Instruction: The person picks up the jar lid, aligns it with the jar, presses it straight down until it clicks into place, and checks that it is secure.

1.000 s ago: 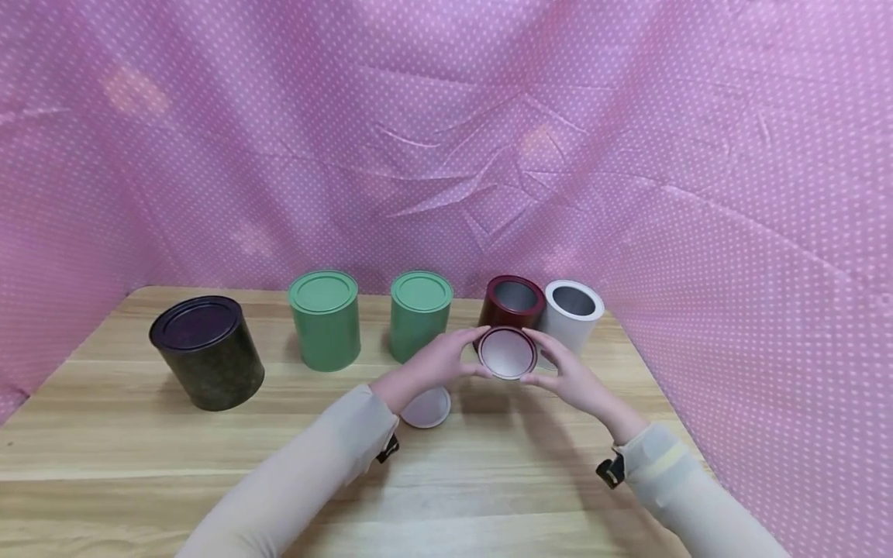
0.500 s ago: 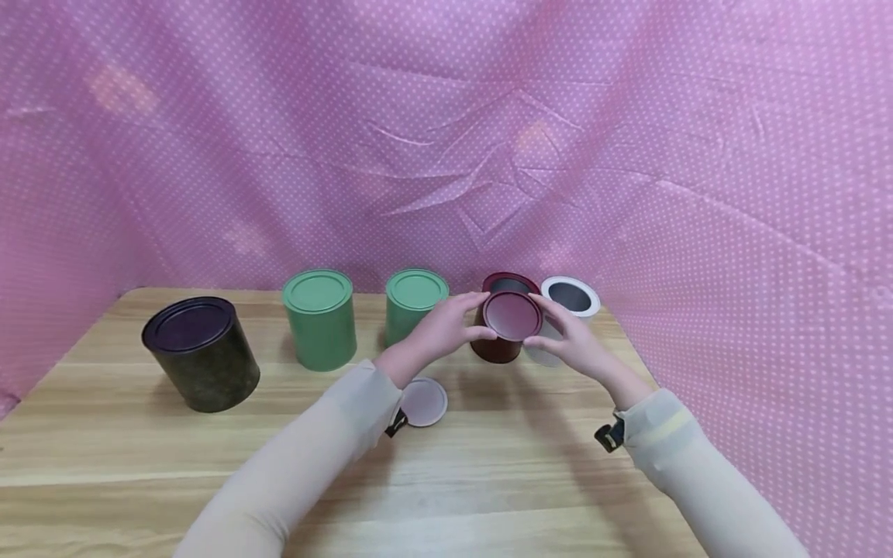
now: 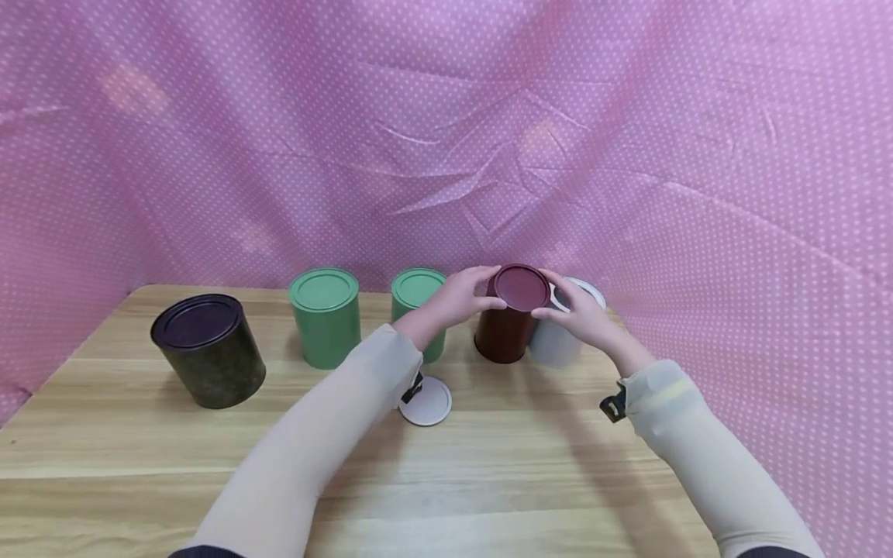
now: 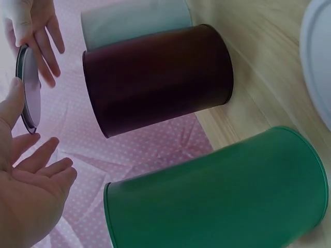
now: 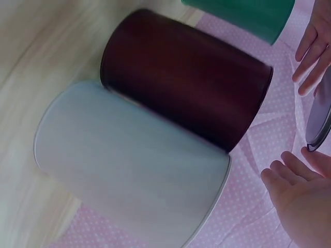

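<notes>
Both hands hold a dark red lid point(image 3: 521, 287) by its rim, level and just above the open mouth of a dark red can point(image 3: 502, 337). My left hand point(image 3: 488, 293) pinches the lid's left edge and my right hand point(image 3: 551, 302) its right edge. In the left wrist view a gap shows between the lid point(image 4: 28, 88) and the can point(image 4: 160, 77), with my thumb on the lid's rim. The right wrist view shows the same gap between lid point(image 5: 319, 111) and can point(image 5: 186, 77).
A white open can point(image 3: 558, 345) stands right beside the red one, partly behind my right hand. Two lidded green cans point(image 3: 324, 318) point(image 3: 417, 288) and a large dark can point(image 3: 208, 350) stand to the left. A white lid point(image 3: 427, 401) lies on the wooden table point(image 3: 488, 480).
The lid showed its pale underside in front of the can; both hands have turned it top side up, lifted it and carried it back over the can's mouth.
</notes>
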Demonstrator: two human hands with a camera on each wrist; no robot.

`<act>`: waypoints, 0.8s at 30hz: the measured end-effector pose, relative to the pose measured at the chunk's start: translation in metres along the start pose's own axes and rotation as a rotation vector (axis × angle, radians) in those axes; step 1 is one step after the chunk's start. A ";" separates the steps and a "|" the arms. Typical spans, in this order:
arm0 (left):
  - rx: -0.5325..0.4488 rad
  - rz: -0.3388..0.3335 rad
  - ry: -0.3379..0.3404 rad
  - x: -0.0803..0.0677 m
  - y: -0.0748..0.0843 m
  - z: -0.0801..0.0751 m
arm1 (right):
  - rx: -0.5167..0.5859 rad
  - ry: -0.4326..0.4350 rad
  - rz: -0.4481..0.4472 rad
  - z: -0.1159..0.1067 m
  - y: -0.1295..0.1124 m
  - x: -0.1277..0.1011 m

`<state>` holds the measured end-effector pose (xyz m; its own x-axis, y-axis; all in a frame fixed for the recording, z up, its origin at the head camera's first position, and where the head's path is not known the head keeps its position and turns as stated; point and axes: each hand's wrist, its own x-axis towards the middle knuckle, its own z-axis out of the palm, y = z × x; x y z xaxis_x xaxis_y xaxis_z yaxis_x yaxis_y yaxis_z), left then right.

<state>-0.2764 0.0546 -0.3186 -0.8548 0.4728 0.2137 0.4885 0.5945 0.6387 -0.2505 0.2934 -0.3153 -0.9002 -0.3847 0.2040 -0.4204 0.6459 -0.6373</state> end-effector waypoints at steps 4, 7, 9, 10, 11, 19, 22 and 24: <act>-0.009 -0.013 -0.025 0.011 0.000 0.001 | -0.077 -0.002 0.049 -0.007 0.004 0.007; -0.034 -0.035 -0.033 0.018 -0.001 0.003 | -0.111 -0.018 0.086 -0.011 0.009 0.012; -0.053 -0.043 -0.034 0.022 -0.001 0.006 | -0.114 -0.023 0.097 -0.013 0.013 0.014; -0.053 -0.042 -0.037 0.024 -0.001 0.006 | -0.104 -0.025 0.098 -0.014 0.015 0.016; -0.051 -0.042 -0.042 0.026 -0.002 0.007 | -0.095 -0.030 0.092 -0.015 0.017 0.018; -0.035 -0.045 -0.036 0.032 -0.004 0.012 | -0.024 -0.067 0.069 -0.016 0.029 0.024; -0.057 -0.061 -0.044 0.033 -0.006 0.014 | -0.009 -0.065 0.066 -0.015 0.030 0.026; -0.076 -0.075 -0.049 0.034 -0.008 0.016 | -0.010 -0.068 0.068 -0.015 0.031 0.028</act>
<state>-0.3061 0.0763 -0.3280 -0.8782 0.4608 0.1282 0.4071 0.5792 0.7062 -0.2900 0.3125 -0.3186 -0.9172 -0.3832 0.1092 -0.3598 0.6784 -0.6406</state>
